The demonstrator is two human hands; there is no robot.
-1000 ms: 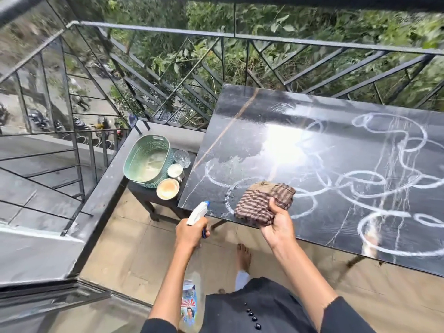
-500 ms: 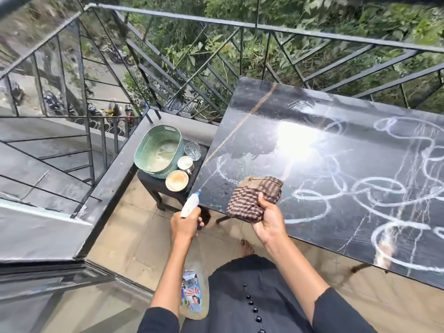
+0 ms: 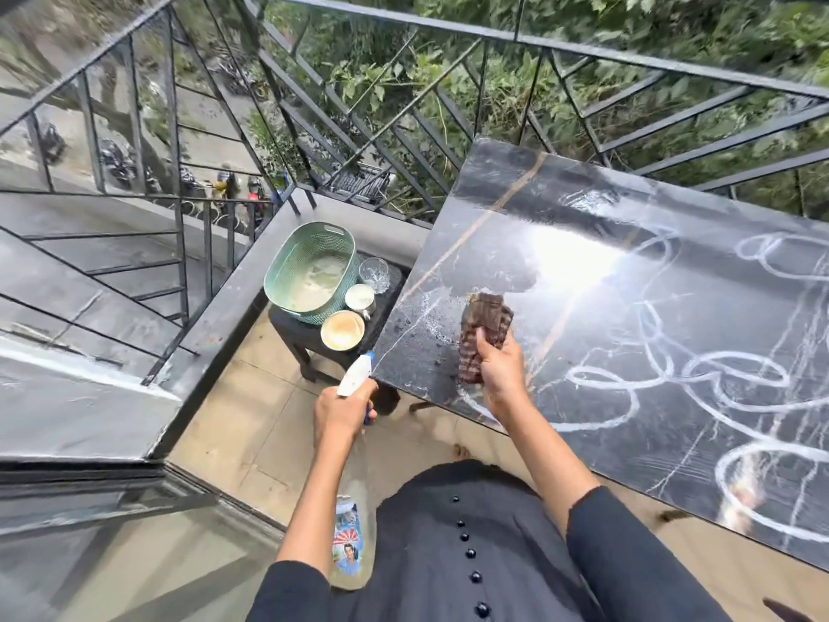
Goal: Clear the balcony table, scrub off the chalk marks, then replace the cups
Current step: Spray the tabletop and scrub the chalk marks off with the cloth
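On a railed balcony above a street and thick green leaves, a dark glossy desk point(image 3: 583, 244) fills the right of the view. Its top is wet and shines white where daylight strikes near the middle. White chalk marks point(image 3: 700, 383) loop across its right half and along the near edge, streaked by thin runs of liquid. The near left corner is mostly free of chalk, with only faint smears and droplets.

The right hand point(image 3: 502, 370) presses a brown checked cloth point(image 3: 484, 329) onto the desk near that corner; its grip is closed around the bunched cloth. The left hand point(image 3: 341, 408) hangs off the desk's left edge, over the tiled floor point(image 3: 251, 397), its grip wrapped around the neck of a spray bottle point(image 3: 352, 547) whose white nozzle points up toward the corner.

Beside the desk's left edge stands a low dark stool point(image 3: 305, 334). It carries a green basket point(image 3: 309, 271), a clear glass point(image 3: 374, 273), a white cup point(image 3: 359, 298) and a tan cup point(image 3: 342, 329), all packed close together; none stand on the desk. Black metal railing point(image 3: 583, 51) runs behind the desk and down the left side, with parked motorbikes on the road below. Dark sleeves and a buttoned dark garment fill the bottom of the view.
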